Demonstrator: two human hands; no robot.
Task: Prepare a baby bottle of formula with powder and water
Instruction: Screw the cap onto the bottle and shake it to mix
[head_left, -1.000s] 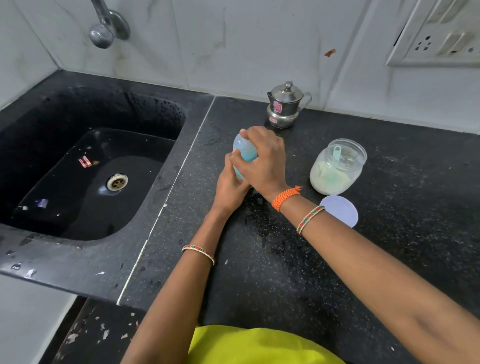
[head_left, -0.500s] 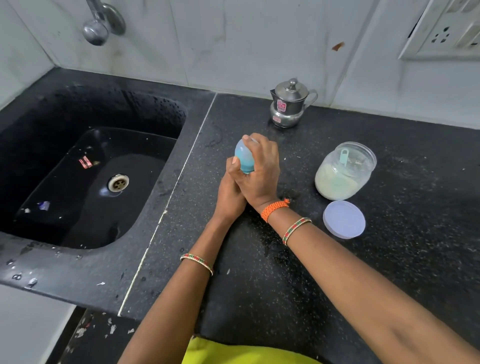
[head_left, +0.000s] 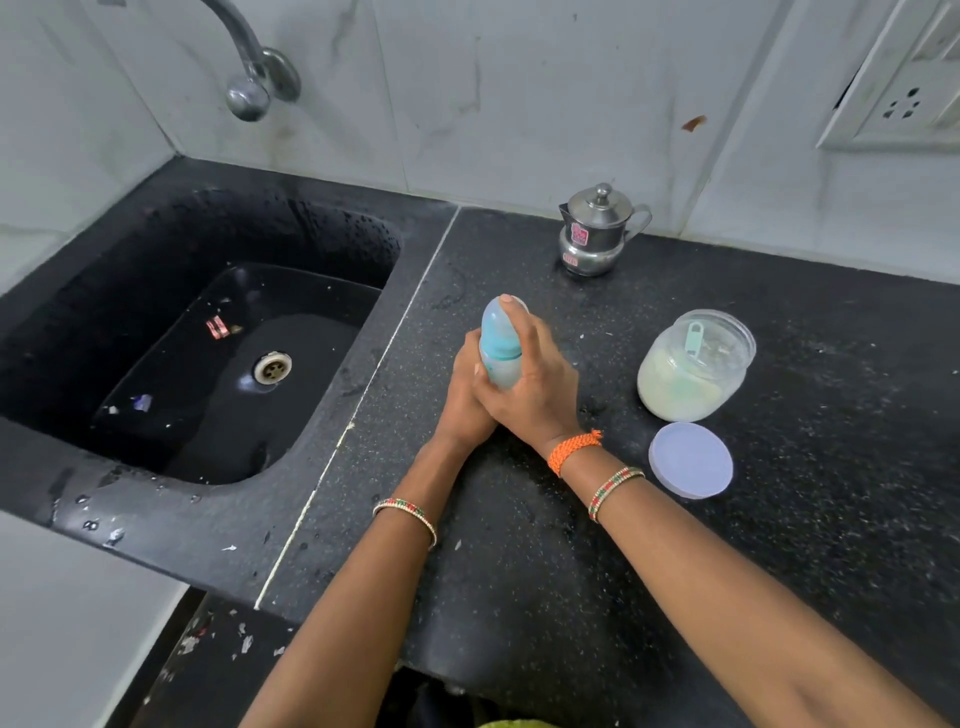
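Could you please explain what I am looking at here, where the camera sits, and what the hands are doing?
There is no machine here: a person wears a camera on the head, so the single view looks down over their own arms onto a black kitchen counter. Both hands grip one baby bottle: the right hand wraps its side with a finger over the top, and the left hand holds it from the other side, lower down. To the right stands an open jar of pale powder with a scoop inside, and its lid lies flat just in front. A small steel pot stands by the wall. The sink and tap are on the left.
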